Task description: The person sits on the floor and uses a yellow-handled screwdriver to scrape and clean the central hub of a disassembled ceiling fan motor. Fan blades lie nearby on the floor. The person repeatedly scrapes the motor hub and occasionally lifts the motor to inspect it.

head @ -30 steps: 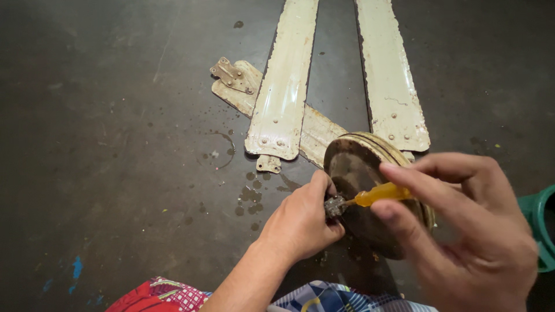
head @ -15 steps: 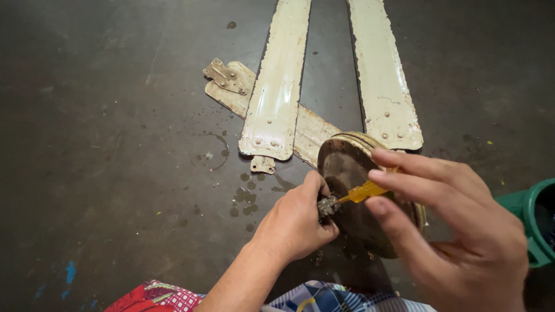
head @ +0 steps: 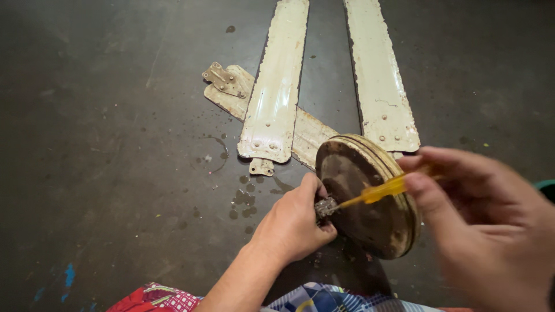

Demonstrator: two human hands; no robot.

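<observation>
A rusty round fan motor housing (head: pixel 370 196) stands on its edge on the dark floor. My left hand (head: pixel 292 225) is closed around a small metal part (head: pixel 325 207) at the housing's centre. My right hand (head: pixel 485 225) holds a yellow-handled screwdriver (head: pixel 381 190), its tip set against that metal part. The right hand looks blurred.
Three cream fan blades lie on the floor beyond the housing: one (head: pixel 277 86) at centre, one (head: pixel 378 75) to its right, and a third (head: pixel 231 86) partly under the centre blade. A green container edge (head: pixel 546 188) shows at the right. Patterned cloth (head: pixel 300 297) is at the bottom.
The view has shifted slightly left and up. My right hand has moved a little with the screwdriver and is now blurred. My left hand keeps its grip on the metal part.
</observation>
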